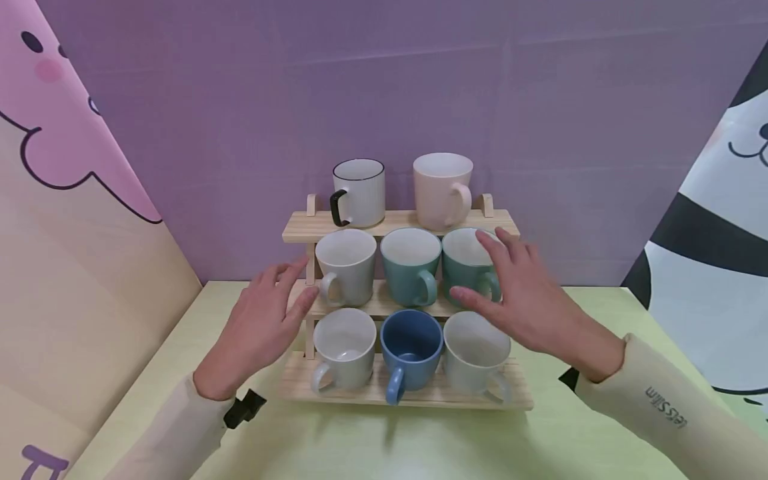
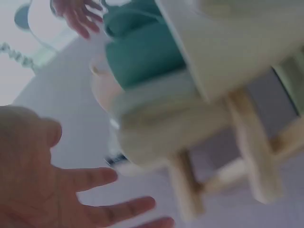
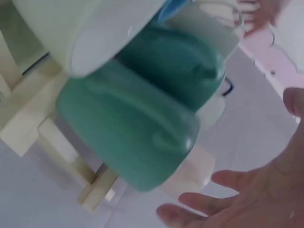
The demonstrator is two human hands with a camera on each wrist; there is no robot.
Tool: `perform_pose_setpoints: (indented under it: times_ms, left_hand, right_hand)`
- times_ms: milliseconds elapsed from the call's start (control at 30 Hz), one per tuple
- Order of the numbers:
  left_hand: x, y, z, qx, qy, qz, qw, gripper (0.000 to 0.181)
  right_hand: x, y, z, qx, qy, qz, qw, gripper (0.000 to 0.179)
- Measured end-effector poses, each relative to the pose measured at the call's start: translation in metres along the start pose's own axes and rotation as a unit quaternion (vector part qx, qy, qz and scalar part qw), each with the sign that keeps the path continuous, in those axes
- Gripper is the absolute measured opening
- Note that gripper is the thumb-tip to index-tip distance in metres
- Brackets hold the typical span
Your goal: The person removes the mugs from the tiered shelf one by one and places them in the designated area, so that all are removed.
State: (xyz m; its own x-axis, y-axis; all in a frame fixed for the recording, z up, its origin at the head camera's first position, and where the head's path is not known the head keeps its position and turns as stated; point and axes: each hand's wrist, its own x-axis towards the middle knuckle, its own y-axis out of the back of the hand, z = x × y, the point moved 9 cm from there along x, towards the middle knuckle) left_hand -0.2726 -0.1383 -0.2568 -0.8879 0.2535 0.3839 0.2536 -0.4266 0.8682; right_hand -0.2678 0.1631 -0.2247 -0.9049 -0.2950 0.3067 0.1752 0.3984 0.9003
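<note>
Several mugs stand on a three-tier wooden rack. My left hand is held with fingers spread at the rack's left side, nearest the white mug on the middle tier; it holds nothing. My right hand, also spread and holding nothing, overlaps the right-hand green mug in the head view. Another green mug stands between those two. On top are a white mug with black rim and handle and a pale pink mug. Below, a blue mug sits between two white mugs.
The rack stands on a pale yellow-green table before a purple backdrop. A panel with a pink cartoon figure rises at the left, a panda panel at the right. A small black object sits at the left wrist.
</note>
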Motion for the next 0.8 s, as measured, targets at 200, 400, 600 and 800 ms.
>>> perform_pose_setpoints:
  times_ms: [200, 400, 600, 800]
  left_hand:
    - [0.007, -0.012, -0.041, -0.066, 0.035, 0.021, 0.9970, 0.051]
    - [0.011, -0.036, -0.073, -0.064, 0.076, 0.015, 0.9950, 0.042]
    - [0.011, -0.053, -0.084, -0.056, 0.081, -0.002, 0.9952, 0.042]
    - [0.007, -0.061, -0.087, -0.057, 0.084, -0.015, 0.9947, 0.043]
  right_hand:
    - [0.028, 0.020, 0.018, 0.079, -0.030, 0.027, 0.9961, 0.087]
    - [0.061, 0.034, 0.024, 0.110, -0.029, 0.057, 0.9919, 0.083]
    - [0.094, 0.040, 0.028, 0.090, -0.053, 0.045, 0.9935, 0.091]
    - [0.122, 0.045, 0.028, 0.079, -0.052, 0.020, 0.9953, 0.094]
